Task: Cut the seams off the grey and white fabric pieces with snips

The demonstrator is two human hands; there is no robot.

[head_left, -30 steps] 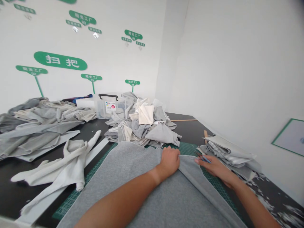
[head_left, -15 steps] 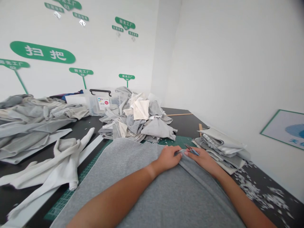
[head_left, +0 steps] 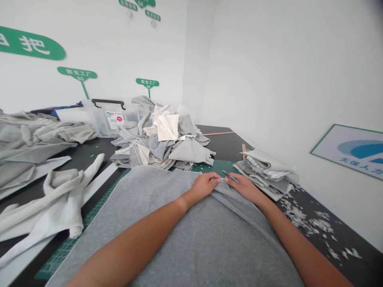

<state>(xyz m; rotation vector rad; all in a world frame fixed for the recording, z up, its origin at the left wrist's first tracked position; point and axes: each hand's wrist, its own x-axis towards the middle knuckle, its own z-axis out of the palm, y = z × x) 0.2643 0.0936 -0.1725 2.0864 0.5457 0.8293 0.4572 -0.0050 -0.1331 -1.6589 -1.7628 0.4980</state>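
Pinching the far edge of a gray fabric panel (head_left: 203,235) at 6 o'clock, the left hand (head_left: 206,185) has a narrow grip beside the right hand (head_left: 247,188), which holds blue-handled snips (head_left: 231,177).

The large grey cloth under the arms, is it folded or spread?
Mostly spread: the grey cloth lies broad over the green mat, with a fold near the right hand.

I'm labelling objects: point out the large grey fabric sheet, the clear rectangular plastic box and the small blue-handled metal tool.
Large grey fabric sheet (head_left: 212,235): head view, spread middle.
Clear rectangular plastic box (head_left: 115,120): head view, front label.
Small blue-handled metal tool (head_left: 231,177): head view, exposed middle.
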